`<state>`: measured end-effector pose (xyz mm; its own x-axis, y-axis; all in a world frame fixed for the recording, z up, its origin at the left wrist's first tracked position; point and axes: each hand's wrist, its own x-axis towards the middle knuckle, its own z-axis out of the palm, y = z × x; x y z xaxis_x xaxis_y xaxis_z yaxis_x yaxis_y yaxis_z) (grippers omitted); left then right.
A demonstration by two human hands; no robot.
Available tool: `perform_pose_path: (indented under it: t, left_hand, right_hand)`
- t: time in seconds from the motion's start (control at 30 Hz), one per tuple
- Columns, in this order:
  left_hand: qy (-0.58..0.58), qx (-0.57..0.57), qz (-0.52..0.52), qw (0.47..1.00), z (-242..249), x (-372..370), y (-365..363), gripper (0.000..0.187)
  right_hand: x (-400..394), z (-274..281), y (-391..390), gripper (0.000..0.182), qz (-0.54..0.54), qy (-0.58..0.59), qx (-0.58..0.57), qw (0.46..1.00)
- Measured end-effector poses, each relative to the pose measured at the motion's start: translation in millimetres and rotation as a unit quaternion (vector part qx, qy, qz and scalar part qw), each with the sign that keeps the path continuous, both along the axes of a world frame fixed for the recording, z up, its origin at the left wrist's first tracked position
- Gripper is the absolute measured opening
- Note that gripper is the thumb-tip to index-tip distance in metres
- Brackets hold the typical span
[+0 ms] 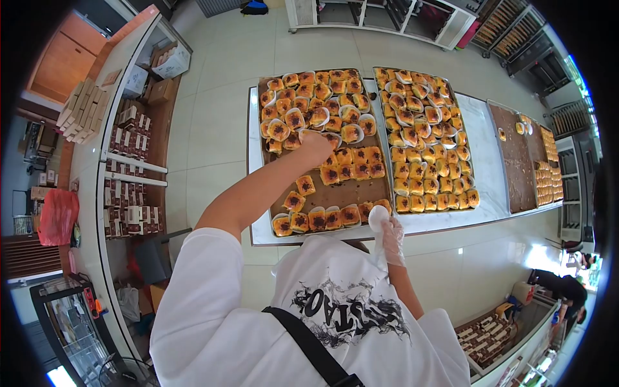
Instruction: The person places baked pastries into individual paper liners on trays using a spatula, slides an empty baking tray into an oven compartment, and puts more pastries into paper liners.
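Note:
My bare left hand (314,147) reaches over the left baking tray (351,191), its fingers curled down among the buns. What they grip, if anything, is hidden beneath the hand. Touching or very near its right side is a browned bun (333,140) in a white paper cup. Close to the tray's front edge, my right hand (391,240) wears a clear plastic glove and is closed on a stack of white paper cups (378,218). Golden buns with dark topping fill much of this tray; those at the back sit in paper cups, while a middle block (361,162) looks bare.
A second full tray (427,211) of buns lies to the right on the white table (412,222), with a partly filled tray (512,161) beyond it. Shelves of boxes (132,174) stand left. Another person (561,287) bends at the lower right.

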<state>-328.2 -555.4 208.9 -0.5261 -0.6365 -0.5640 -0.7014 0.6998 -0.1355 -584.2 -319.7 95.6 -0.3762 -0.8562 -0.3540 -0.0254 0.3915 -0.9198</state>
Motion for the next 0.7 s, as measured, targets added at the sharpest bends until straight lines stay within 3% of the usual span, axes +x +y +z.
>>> perform_pose_path:
  t: [0.1,0.2,0.5,0.6,0.7]
  left_hand:
    - [0.059,-0.05,0.0,0.997,-2.9,4.9,3.9,0.005]
    - [0.064,0.019,0.059,0.996,-0.9,15.4,-5.8,0.005]
    - [0.074,-0.02,0.021,0.997,-7.1,17.1,11.6,0.003]
    - [-0.044,-0.001,0.009,0.999,-25.5,5.1,12.4,0.009]
    - [-0.041,0.046,0.062,0.996,-15.2,4.5,9.9,0.015]
  right_hand:
    - [-0.4,3.8,-1.7,0.022,0.011,0.016,0.0,1.0]
    - [-5.1,-9.9,-1.0,0.022,0.021,0.025,0.007,0.999]
    - [2.9,-16.0,-3.6,0.024,0.043,0.05,0.013,0.998]
    - [3.5,-19.1,-5.4,0.025,0.053,0.044,0.004,0.998]
    - [1.0,-24.5,-6.3,0.022,0.078,0.052,-0.006,0.996]
